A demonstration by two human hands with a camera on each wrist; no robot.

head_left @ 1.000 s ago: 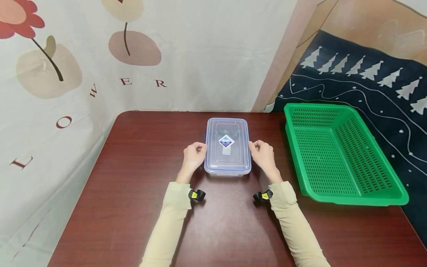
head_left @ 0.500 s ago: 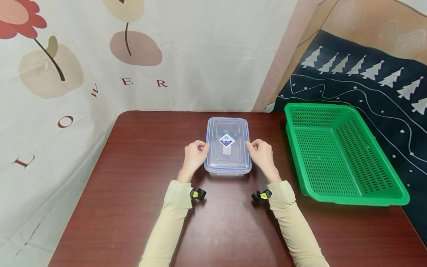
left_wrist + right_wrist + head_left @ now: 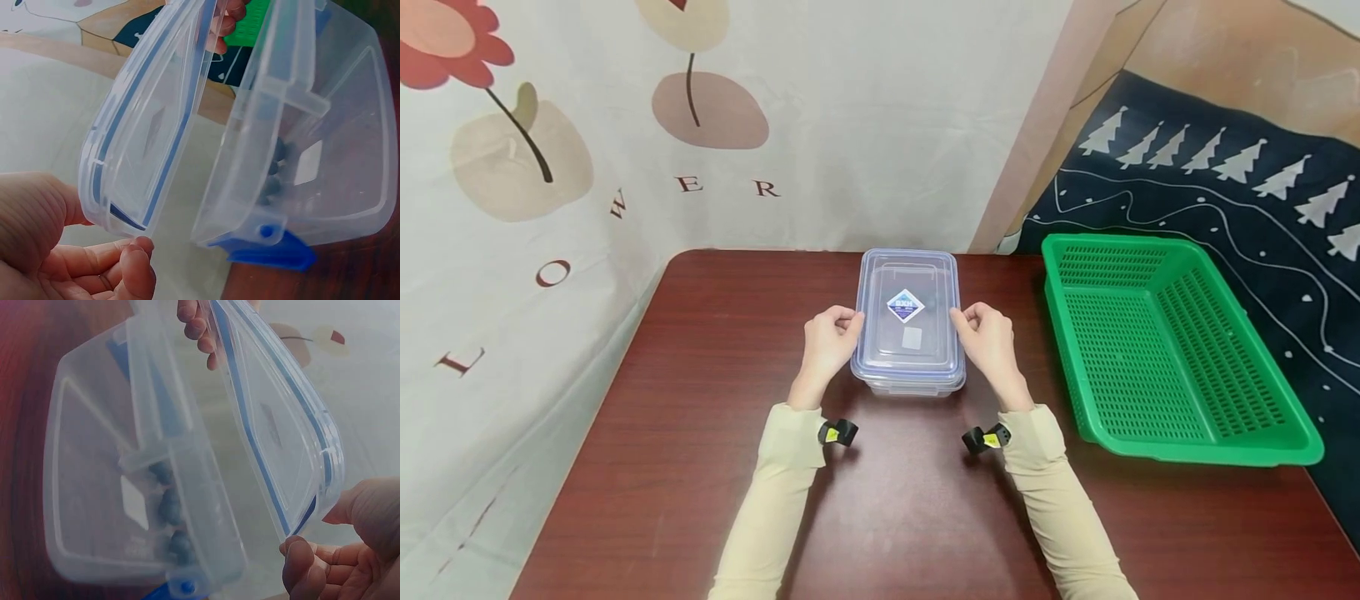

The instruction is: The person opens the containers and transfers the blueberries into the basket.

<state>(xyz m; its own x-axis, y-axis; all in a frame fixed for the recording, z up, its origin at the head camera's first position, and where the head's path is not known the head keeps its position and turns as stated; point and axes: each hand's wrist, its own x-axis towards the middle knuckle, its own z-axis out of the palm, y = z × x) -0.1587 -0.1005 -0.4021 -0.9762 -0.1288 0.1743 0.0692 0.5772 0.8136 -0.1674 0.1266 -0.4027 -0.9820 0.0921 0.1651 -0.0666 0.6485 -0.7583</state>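
A clear plastic lid (image 3: 880,342) with a blue seal and a diamond sticker (image 3: 906,306) hangs just above its clear food container (image 3: 910,389). My left hand (image 3: 827,346) pinches the lid's left edge between thumb and fingers. On the opposite edge, my right hand (image 3: 991,343) pinches it the same way. Both wrist views show a gap between the lid (image 3: 147,125) and the container (image 3: 356,162), which stands on the table. Several small, dark bluish round things (image 3: 170,509) lie inside, blurred through the plastic. A blue latch (image 3: 269,247) hangs folded out from the container's rim.
A large green plastic basket (image 3: 1150,367) stands at the right of the dark red wooden table (image 3: 700,350). Behind the table hangs a white printed cloth (image 3: 865,125). Dark blue cloth (image 3: 1195,175) with white trees lies beyond the basket.
The lid sat on the container earlier and is now raised off it. Both hands have moved from beside the edges to a grip on the lid and up slightly.
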